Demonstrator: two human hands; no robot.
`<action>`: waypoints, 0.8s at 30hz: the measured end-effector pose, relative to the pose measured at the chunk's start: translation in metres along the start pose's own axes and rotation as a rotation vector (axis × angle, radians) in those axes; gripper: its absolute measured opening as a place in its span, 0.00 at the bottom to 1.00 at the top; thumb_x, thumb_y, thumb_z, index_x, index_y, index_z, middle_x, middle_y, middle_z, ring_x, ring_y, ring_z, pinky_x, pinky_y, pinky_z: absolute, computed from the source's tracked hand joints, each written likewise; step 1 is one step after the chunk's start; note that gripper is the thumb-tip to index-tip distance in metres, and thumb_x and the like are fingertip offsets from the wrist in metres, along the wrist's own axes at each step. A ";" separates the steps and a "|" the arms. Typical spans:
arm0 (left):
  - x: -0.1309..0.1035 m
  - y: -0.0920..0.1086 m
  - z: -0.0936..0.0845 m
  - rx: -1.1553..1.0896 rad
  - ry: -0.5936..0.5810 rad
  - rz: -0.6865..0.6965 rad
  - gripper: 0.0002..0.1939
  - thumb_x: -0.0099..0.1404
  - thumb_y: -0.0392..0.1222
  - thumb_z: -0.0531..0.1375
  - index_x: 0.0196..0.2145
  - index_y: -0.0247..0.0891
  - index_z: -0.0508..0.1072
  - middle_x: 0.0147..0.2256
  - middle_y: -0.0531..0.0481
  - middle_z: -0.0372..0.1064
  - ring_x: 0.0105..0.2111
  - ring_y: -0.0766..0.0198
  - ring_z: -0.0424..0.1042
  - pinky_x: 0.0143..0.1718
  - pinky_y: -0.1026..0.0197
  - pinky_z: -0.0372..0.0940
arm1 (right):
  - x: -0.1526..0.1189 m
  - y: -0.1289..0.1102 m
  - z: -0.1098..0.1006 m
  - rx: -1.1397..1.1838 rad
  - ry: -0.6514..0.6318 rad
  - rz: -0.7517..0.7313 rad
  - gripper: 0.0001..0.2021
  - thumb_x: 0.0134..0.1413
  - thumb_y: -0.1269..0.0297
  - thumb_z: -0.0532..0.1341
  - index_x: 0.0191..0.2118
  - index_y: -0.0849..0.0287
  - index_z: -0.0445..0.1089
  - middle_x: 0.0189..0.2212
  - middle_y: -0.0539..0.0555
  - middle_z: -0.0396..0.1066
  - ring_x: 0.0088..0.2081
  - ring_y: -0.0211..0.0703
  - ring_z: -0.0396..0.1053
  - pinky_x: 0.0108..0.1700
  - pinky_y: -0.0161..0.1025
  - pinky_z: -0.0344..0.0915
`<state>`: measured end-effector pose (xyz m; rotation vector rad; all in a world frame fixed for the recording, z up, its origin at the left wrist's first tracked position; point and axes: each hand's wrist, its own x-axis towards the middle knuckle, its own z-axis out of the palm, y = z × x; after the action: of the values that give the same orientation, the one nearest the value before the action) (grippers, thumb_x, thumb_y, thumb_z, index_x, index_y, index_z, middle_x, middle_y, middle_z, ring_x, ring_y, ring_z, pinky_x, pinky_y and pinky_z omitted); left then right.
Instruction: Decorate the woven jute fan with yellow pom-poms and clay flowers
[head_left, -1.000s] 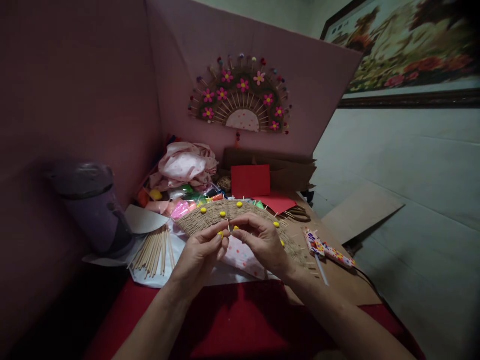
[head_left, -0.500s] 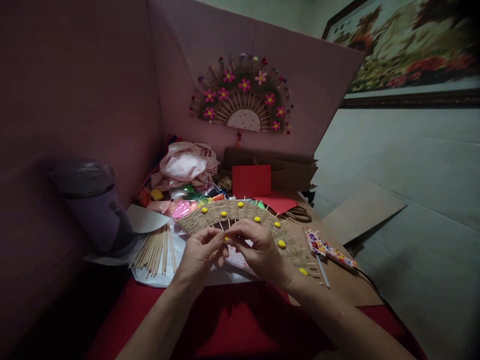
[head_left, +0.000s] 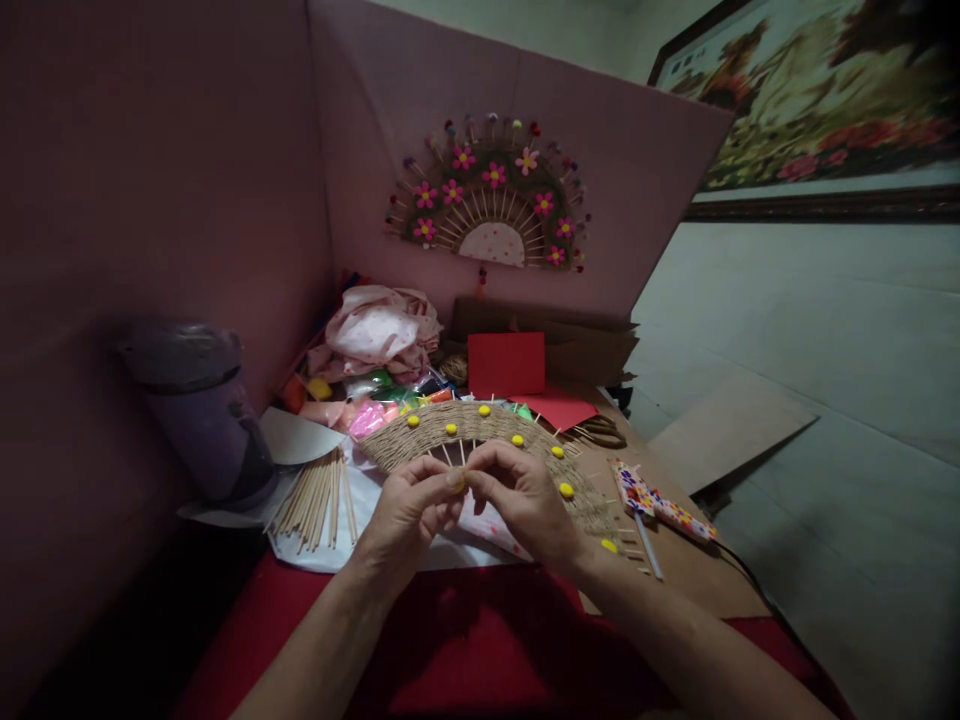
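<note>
My left hand (head_left: 411,510) and my right hand (head_left: 525,500) meet fingertip to fingertip in front of a woven twine fan (head_left: 480,425). Between the pinched fingertips is a small yellow piece (head_left: 456,481), mostly covered by the fingers. Yellow discs such as this one (head_left: 566,490) sit spaced along the fan's band. Thin sticks run from the band's inner edge, and my hands hide part of them.
Wooden sticks (head_left: 319,500) fan out at the left beside a purple container (head_left: 206,430). Bagged colored material (head_left: 369,418), red paper (head_left: 506,364) and scissors (head_left: 600,432) are behind. A flower-patterned glue gun (head_left: 664,505) rests on cardboard (head_left: 697,580) at the right. A flowered fan (head_left: 491,200) hangs behind.
The view has shifted slightly. My fingertips have closed further over the small yellow piece, which shows less clearly than before.
</note>
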<state>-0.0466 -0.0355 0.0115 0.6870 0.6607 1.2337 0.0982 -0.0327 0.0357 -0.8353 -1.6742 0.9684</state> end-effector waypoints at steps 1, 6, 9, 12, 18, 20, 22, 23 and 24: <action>0.000 0.000 0.001 -0.011 0.023 0.003 0.12 0.42 0.36 0.69 0.21 0.33 0.69 0.19 0.53 0.67 0.17 0.72 0.64 0.19 0.69 0.57 | 0.002 0.001 -0.001 0.121 0.056 0.059 0.07 0.52 0.62 0.63 0.28 0.59 0.69 0.22 0.48 0.65 0.21 0.33 0.64 0.25 0.33 0.63; -0.001 -0.002 0.004 0.005 0.047 -0.080 0.10 0.45 0.31 0.63 0.29 0.31 0.74 0.24 0.48 0.71 0.18 0.73 0.64 0.19 0.69 0.57 | 0.015 0.004 -0.014 0.456 0.314 0.146 0.12 0.44 0.57 0.68 0.30 0.60 0.70 0.19 0.46 0.65 0.19 0.31 0.61 0.20 0.30 0.61; -0.003 -0.004 0.006 0.074 0.020 -0.128 0.07 0.44 0.30 0.58 0.24 0.29 0.74 0.23 0.47 0.69 0.17 0.73 0.61 0.16 0.70 0.51 | 0.014 0.006 -0.015 0.427 0.184 0.197 0.13 0.43 0.58 0.69 0.33 0.61 0.72 0.20 0.48 0.68 0.20 0.33 0.64 0.21 0.31 0.62; -0.005 -0.004 0.006 0.063 0.042 -0.117 0.06 0.45 0.32 0.58 0.24 0.30 0.73 0.19 0.51 0.64 0.17 0.73 0.59 0.18 0.69 0.50 | 0.010 0.008 -0.010 0.327 0.081 0.206 0.10 0.46 0.60 0.67 0.34 0.59 0.74 0.20 0.48 0.70 0.20 0.33 0.64 0.24 0.33 0.62; -0.006 -0.002 0.003 0.007 -0.093 -0.067 0.14 0.53 0.47 0.66 0.25 0.30 0.73 0.18 0.58 0.50 0.18 0.75 0.49 0.19 0.70 0.47 | 0.004 0.009 0.001 0.139 0.108 0.016 0.05 0.41 0.62 0.70 0.28 0.53 0.78 0.30 0.50 0.67 0.34 0.38 0.64 0.35 0.36 0.65; -0.005 -0.003 0.001 -0.009 -0.136 -0.081 0.14 0.52 0.46 0.67 0.24 0.30 0.72 0.17 0.60 0.46 0.17 0.76 0.45 0.19 0.70 0.45 | 0.003 0.009 0.001 0.123 0.086 -0.004 0.05 0.43 0.61 0.69 0.31 0.51 0.79 0.29 0.50 0.65 0.34 0.38 0.63 0.35 0.37 0.64; -0.004 -0.002 0.000 -0.029 -0.123 -0.095 0.14 0.50 0.45 0.68 0.24 0.31 0.72 0.17 0.60 0.46 0.17 0.76 0.45 0.19 0.70 0.44 | 0.003 0.008 -0.002 0.089 0.059 -0.022 0.08 0.47 0.61 0.67 0.36 0.49 0.78 0.30 0.50 0.65 0.34 0.39 0.63 0.36 0.38 0.64; -0.004 -0.002 -0.001 -0.036 -0.113 -0.106 0.14 0.49 0.45 0.69 0.24 0.31 0.71 0.17 0.60 0.48 0.17 0.76 0.46 0.18 0.70 0.44 | 0.004 0.007 -0.004 0.063 0.039 -0.039 0.08 0.49 0.61 0.66 0.38 0.48 0.77 0.31 0.50 0.65 0.35 0.39 0.63 0.38 0.39 0.64; -0.004 -0.002 -0.001 -0.040 -0.103 -0.114 0.15 0.48 0.44 0.70 0.24 0.31 0.71 0.17 0.59 0.49 0.17 0.76 0.47 0.19 0.70 0.45 | 0.004 0.006 -0.005 0.034 0.017 -0.059 0.08 0.49 0.61 0.66 0.38 0.48 0.77 0.31 0.50 0.66 0.35 0.39 0.63 0.38 0.40 0.63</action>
<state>-0.0470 -0.0394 0.0099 0.6663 0.5807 1.0968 0.1025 -0.0254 0.0330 -0.7654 -1.6548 0.9446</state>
